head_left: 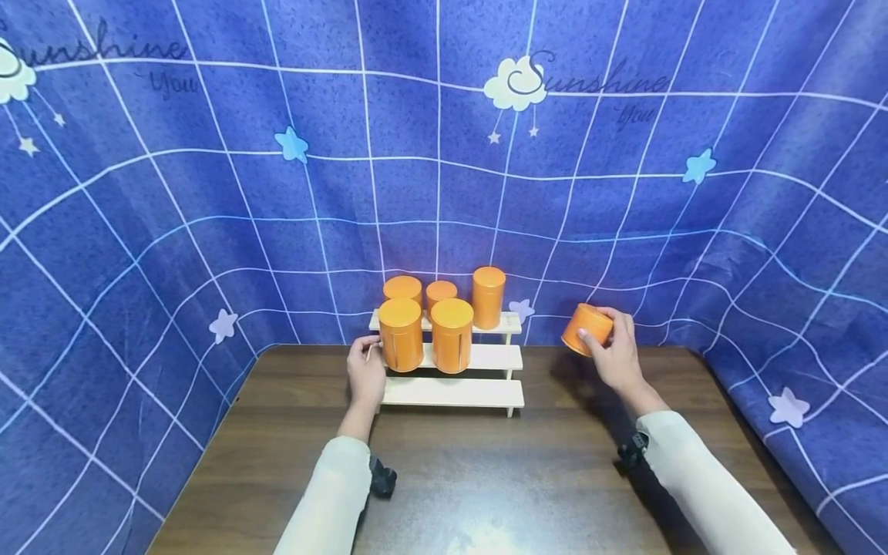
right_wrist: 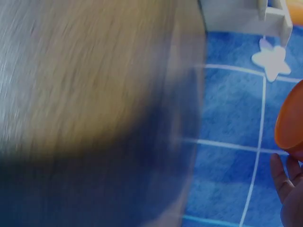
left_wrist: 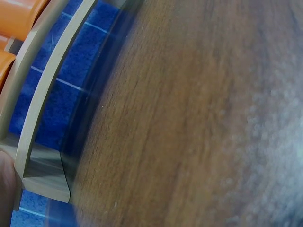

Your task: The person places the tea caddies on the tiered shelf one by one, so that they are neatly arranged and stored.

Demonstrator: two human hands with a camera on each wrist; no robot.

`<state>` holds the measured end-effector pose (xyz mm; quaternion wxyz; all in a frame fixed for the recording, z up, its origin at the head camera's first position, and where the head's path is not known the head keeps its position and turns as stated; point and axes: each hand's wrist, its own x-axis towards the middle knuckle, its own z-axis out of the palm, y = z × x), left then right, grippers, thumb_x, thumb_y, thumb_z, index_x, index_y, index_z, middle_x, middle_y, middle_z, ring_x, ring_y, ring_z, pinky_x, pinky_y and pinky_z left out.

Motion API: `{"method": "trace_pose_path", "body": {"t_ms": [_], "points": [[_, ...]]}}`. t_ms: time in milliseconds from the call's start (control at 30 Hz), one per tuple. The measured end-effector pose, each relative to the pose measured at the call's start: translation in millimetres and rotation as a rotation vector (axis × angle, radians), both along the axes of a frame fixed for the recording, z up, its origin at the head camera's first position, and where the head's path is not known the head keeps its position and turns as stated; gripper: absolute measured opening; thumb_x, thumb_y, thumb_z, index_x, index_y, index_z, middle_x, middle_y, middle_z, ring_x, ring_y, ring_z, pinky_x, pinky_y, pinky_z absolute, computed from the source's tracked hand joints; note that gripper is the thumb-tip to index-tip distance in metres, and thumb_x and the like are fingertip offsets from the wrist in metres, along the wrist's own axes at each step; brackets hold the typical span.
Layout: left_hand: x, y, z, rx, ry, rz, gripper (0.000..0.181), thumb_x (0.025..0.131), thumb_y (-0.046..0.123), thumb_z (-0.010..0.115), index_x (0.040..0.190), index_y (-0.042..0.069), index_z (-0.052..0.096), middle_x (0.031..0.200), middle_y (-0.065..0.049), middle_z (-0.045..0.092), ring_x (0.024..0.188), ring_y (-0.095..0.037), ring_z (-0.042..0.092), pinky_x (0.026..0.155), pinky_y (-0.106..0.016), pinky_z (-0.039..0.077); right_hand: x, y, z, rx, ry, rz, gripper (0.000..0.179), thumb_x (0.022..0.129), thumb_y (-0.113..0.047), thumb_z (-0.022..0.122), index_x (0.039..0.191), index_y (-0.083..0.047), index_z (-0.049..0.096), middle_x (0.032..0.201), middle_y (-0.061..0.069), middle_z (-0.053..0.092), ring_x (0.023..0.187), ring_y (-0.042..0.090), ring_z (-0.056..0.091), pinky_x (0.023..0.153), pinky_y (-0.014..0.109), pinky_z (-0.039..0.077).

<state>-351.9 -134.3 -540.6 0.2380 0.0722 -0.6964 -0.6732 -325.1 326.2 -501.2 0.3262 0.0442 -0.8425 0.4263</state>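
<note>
My right hand (head_left: 616, 356) holds a short orange tin canister (head_left: 590, 327), tilted, in the air right of the rack. The right wrist view catches the canister's rounded end (right_wrist: 292, 120) and some fingers (right_wrist: 282, 182) beside it. At the left end of a pale wooden three-step rack (head_left: 454, 391), my left hand (head_left: 365, 375) grips the side; a bit of that hand (left_wrist: 6, 182) shows against the rack's side in the left wrist view. Two orange canisters (head_left: 401, 335) stand on the middle step. Behind them, three more, among them a tall one (head_left: 489, 297), are on the top step.
The rack stands near the back of a brown wooden table (head_left: 444, 462). A blue cloth (head_left: 416, 185) with white grid lines and stars hangs behind and at both sides. Light glares off the table's front.
</note>
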Motion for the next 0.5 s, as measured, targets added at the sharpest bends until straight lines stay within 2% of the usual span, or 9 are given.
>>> {"method": "trace_pose_path", "body": {"t_ms": [233, 500], "points": [[-0.1, 0.2, 0.9, 0.006, 0.027, 0.002, 0.021, 0.104, 0.0, 0.052, 0.118, -0.006, 0.066, 0.121, -0.025, 0.067, 0.097, -0.011, 0.062, 0.079, -0.011, 0.051, 4.3, -17, 9.7, -0.019, 0.04, 0.067, 0.059, 0.091, -0.016, 0.081, 0.142, -0.005, 0.055, 0.125, 0.02, 0.047, 0.088, 0.004, 0.051, 0.073, 0.005, 0.045], [0.4, 1.0, 2.4, -0.005, 0.004, -0.002, 0.021, 0.105, 0.003, 0.053, 0.119, -0.004, 0.066, 0.12, -0.023, 0.068, 0.092, -0.007, 0.061, 0.075, -0.013, 0.051, 12.7, -35, 18.2, -0.036, 0.042, 0.091, 0.061, 0.09, -0.015, 0.082, 0.145, -0.008, 0.054, 0.127, 0.015, 0.049, 0.087, 0.006, 0.051, 0.074, 0.006, 0.046]]}}
